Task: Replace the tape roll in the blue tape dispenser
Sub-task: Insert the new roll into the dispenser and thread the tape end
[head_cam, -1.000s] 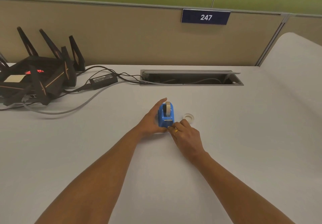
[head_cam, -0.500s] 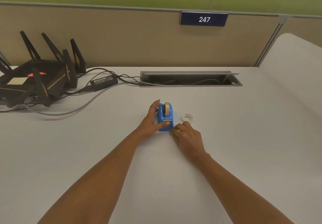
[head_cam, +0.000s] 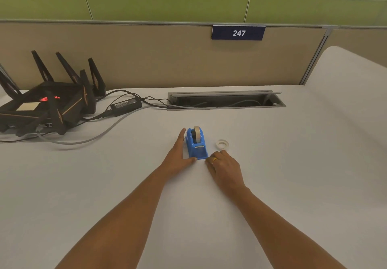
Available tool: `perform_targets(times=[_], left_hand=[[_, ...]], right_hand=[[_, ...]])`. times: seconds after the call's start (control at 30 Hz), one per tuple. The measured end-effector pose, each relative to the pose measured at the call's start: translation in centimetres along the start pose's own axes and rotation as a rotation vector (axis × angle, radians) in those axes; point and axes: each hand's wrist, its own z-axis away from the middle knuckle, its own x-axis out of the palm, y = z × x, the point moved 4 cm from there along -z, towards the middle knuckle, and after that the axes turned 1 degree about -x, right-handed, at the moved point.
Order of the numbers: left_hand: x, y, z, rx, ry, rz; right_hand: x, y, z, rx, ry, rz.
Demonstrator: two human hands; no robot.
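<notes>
Two hands flank the blue tape dispenser (head_cam: 196, 145) (plaque (head_cam: 238, 32) reads 247).

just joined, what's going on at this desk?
A person is working on a blue tape dispenser standing on a white desk. The left hand lies open against its left side, thumb at the front corner. The right hand rests curled on the desk at its front right. A tape roll sits in the dispenser; a small whitish ring lies to the right.

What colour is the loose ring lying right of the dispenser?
White, the ring; head view shows it best.
</notes>
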Motion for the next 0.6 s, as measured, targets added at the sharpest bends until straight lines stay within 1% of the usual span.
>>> perform_targets(times=[0.07, 0.17, 0.3, 0.43, 0.6], left_hand=[[-0.2, -0.5, 0.8, -0.037, 0.051, -0.071], [-0.1, -1.1, 2.5, -0.061, 0.123, -0.178], [0.4, -1.6, 4.6, -0.092, 0.148, -0.270], [1.2, -1.4, 5.9, -0.135, 0.085, -0.370], [2.3, -0.6, 6.7, -0.171, -0.021, -0.403]], right_hand=[[0.9, 0.5, 0.3, 0.072, -0.119, -0.088], [1.5, 1.0, 0.9, 0.210, -0.151, -0.209], [1.8, 0.5, 1.4, 0.344, -0.196, -0.410], [2.1, -0.5, 1.3, 0.313, -0.294, -0.425], [2.4, -0.9, 1.6, 0.270, -0.353, -0.382]])
